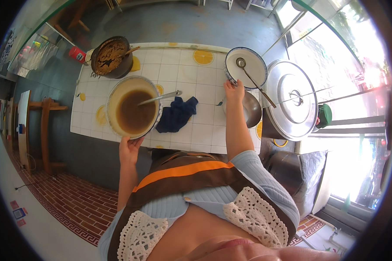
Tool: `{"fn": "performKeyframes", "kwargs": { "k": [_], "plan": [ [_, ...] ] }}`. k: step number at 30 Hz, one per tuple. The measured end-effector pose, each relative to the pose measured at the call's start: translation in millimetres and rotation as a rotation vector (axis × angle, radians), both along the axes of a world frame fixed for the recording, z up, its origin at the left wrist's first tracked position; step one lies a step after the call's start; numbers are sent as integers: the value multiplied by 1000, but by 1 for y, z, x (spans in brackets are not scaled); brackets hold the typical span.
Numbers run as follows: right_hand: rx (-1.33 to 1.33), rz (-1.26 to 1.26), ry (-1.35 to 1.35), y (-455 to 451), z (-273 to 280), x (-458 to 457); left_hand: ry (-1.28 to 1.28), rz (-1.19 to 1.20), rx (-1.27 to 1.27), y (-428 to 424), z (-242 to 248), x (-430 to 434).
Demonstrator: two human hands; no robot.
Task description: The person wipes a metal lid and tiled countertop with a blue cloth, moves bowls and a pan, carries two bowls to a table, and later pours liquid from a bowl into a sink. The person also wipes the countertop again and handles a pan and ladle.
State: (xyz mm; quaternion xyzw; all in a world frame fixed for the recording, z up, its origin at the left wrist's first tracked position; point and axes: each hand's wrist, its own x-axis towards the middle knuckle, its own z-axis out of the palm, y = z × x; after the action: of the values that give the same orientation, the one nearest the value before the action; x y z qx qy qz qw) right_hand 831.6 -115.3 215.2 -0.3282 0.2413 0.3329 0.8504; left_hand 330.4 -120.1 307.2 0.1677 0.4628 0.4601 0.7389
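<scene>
My left hand (130, 150) has hold of the near side of a large bowl (113, 112), its fingers under the rim. Brown liquid (134, 114) fills part of this bowl, and a metal-handled utensil (165, 97) leans in it, its lower end hidden. With my right hand (234, 91) I grip the near left edge of a white bowl with a blue patterned rim (228, 62). A metal ladle (246, 73) rests in that bowl, its handle reaching over the rim. Below it, a steel bowl (253, 111) is partly covered by my right forearm and the white bowl.
A crumpled dark blue cloth (178, 114) lies on the tiled-pattern tablecloth (204, 124). At the far left stands a dark pot (114, 58) of brown crumbly paste, near a red container (77, 54). A big lidded metal pot (292, 98) flanks the table's right side, by glass panes.
</scene>
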Motion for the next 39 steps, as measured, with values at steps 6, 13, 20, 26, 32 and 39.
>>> {"fn": "performKeyframes", "kwargs": {
  "k": [6,13,20,26,32,39],
  "plan": [
    [-98,56,-167,-1,-2,-6,58,149,30,-36,-4,-55],
    [-177,25,-411,-22,35,-44,-7,205,27,-47,-26,-89],
    [-128,198,-393,-21,28,-57,-73,286,33,-45,-47,-98],
    [-81,50,-1,34,-10,-11,-72,288,57,-38,-59,-112],
    [-150,-123,43,61,-47,28,-5,257,103,-37,-50,-127],
    [-191,94,-65,39,-52,22,6,250,66,-27,-34,-138]
  ]
}}
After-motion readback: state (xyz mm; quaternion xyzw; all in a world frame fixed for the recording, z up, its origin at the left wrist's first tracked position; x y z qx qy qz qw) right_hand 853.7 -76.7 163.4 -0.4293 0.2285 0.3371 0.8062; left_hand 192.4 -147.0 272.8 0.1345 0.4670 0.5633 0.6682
